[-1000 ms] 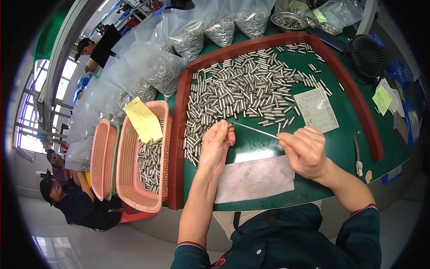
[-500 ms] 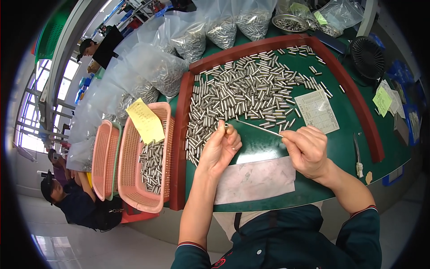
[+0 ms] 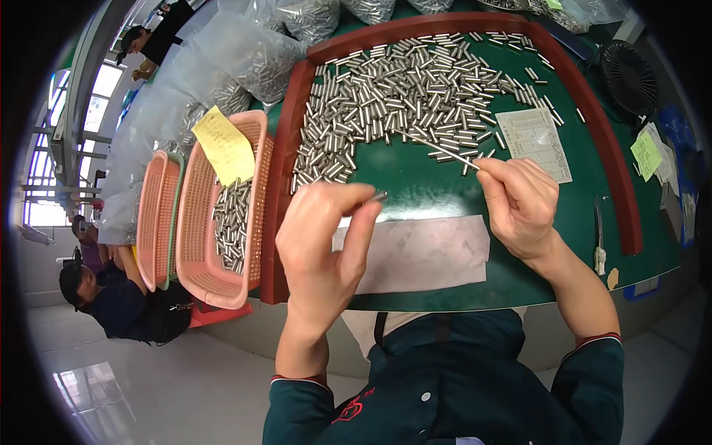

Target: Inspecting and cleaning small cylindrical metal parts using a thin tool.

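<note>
My left hand (image 3: 315,252) is raised near the table's front edge, pinching a small shiny metal cylinder (image 3: 380,196) between thumb and forefinger. Closed around the near end of a thin metal rod (image 3: 443,151) is my right hand (image 3: 523,204). The rod slants up and left, its far tip by the edge of a large heap of similar cylinders (image 3: 400,89) on the green tabletop (image 3: 423,182). A stained pale cloth (image 3: 426,256) lies flat between my hands, its left end partly behind the left hand.
A red-brown raised border (image 3: 279,215) edges the work area. At left stand pink baskets (image 3: 194,274), one holding cylinders and a yellow note (image 3: 222,144). A printed sheet (image 3: 535,144), a slim bladed tool (image 3: 599,230) and a black fan (image 3: 629,78) are at right. Filled clear bags (image 3: 259,63) stand behind.
The view has shifted, so the table sits higher in it. My left hand has turned palm-down and moved left and nearer, still pinching the cylinder. My right hand still grips the rod.
</note>
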Demonstrator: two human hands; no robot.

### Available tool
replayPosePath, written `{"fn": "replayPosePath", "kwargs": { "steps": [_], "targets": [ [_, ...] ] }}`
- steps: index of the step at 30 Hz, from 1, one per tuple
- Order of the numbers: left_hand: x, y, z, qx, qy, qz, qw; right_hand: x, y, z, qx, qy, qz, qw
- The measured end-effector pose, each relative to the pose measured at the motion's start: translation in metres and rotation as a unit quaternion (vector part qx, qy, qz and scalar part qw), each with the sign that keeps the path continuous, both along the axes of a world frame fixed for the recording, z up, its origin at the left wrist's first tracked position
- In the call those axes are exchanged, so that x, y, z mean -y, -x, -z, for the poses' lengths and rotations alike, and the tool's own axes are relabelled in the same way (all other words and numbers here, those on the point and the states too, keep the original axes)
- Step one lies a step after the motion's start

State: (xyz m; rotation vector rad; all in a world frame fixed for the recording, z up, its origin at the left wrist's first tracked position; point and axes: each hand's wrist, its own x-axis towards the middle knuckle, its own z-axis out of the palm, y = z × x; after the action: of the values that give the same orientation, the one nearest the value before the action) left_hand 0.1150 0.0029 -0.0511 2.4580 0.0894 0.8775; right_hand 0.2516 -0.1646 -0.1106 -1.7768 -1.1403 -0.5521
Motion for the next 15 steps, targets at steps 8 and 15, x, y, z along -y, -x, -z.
{"fn": "replayPosePath", "kwargs": {
  "steps": [8, 15],
  "targets": [
    [0.013, 0.048, 0.052, -0.095, -0.116, 0.034, 0.988, 0.0, 0.007, 0.0, -0.009, -0.006, -0.023, 1.0],
    [0.022, 0.068, 0.065, -0.1, -0.017, -0.05, 0.994, -0.002, 0.01, 0.001, -0.026, 0.013, -0.025, 0.999]
  ]
}}
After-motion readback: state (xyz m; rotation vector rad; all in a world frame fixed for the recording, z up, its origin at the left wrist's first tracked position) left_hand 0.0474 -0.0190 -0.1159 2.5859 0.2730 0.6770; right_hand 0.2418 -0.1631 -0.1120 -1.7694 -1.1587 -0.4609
